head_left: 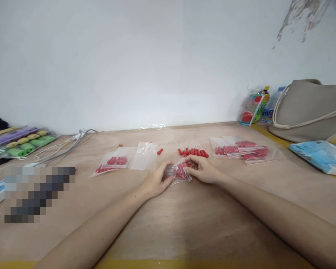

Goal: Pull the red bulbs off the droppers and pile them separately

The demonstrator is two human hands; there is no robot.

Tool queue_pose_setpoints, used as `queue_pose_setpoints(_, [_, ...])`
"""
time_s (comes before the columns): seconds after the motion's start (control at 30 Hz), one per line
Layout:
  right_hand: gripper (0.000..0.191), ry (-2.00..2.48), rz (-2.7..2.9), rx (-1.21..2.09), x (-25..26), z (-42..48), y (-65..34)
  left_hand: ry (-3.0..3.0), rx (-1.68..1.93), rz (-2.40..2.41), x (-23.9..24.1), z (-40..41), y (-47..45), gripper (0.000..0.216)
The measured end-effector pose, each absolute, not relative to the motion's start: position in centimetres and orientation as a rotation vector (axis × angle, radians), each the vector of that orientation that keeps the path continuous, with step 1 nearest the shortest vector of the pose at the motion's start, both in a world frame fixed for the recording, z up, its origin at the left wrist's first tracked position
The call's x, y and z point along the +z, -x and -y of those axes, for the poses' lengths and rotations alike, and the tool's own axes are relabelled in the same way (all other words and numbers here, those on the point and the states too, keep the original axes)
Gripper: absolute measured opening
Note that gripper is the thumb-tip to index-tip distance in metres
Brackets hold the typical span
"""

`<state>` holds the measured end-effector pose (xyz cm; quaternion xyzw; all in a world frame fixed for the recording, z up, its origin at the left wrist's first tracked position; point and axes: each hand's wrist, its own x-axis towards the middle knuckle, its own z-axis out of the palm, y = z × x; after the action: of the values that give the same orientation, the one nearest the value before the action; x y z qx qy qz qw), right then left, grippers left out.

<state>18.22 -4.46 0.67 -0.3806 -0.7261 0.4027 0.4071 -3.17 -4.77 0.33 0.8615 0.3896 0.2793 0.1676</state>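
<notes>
Both my hands meet at the middle of the wooden table (pixel 184 224). My left hand (pixel 156 181) grips one end of a small clear plastic bag (pixel 178 172) with red-tipped sticks inside. My right hand (pixel 203 169) is closed on the bag's other end, fingers pinched at its opening. Just behind lies a loose row of red-tipped sticks (pixel 193 151). A single stick (pixel 160 151) lies apart to their left.
Filled bags (pixel 112 163) and an empty clear bag (pixel 144 155) lie to the left; more filled bags (pixel 242 150) to the right. A beige bag (pixel 310 108), bottles (pixel 253 106) and a blue packet (pixel 322 155) stand at the right. Cables (pixel 64 147) and coloured rolls (pixel 22 144) lie left.
</notes>
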Motion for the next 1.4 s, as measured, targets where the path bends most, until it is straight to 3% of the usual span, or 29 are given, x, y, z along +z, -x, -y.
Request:
queue_pose_setpoints(0.2, [0.024,1.05,1.347,1.376,1.7,2.9,-20.3,-2.421,0.798,-1.123,0.9,5.1,3.0,0.014])
queue_pose_setpoints(0.33, [0.024,1.069,1.263,1.337,3.2,2.3,-22.6,-2.51,0.718,-1.142,1.7,5.1,3.1,0.014])
queue_pose_setpoints(0.6, [0.026,1.166,1.326,0.743,5.1,1.1,-25.6,-2.396,0.557,-1.204,3.3,4.3,3.9,0.033])
queue_pose_setpoints(0.8, [0.018,1.075,1.669,0.038,2.3,-1.7,-22.2,-2.153,0.92,-1.231,4.2,2.6,5.3,0.028])
queue_pose_setpoints(0.97, [0.028,1.101,2.106,-0.287,1.0,-2.8,-19.8,-1.955,1.21,-1.45,3.9,-0.4,8.2,0.037])
queue_pose_setpoints(1.2, [0.022,1.116,2.352,-0.273,0.7,-1.5,-19.4,-1.647,1.248,-1.843,2.5,-2.6,11.2,0.043])
queue_pose_setpoints(1.4, [0.024,1.136,2.094,0.004,1.2,-0.1,-18.2,-1.733,1.228,-1.675,2.8,-1.5,9.7,0.041])
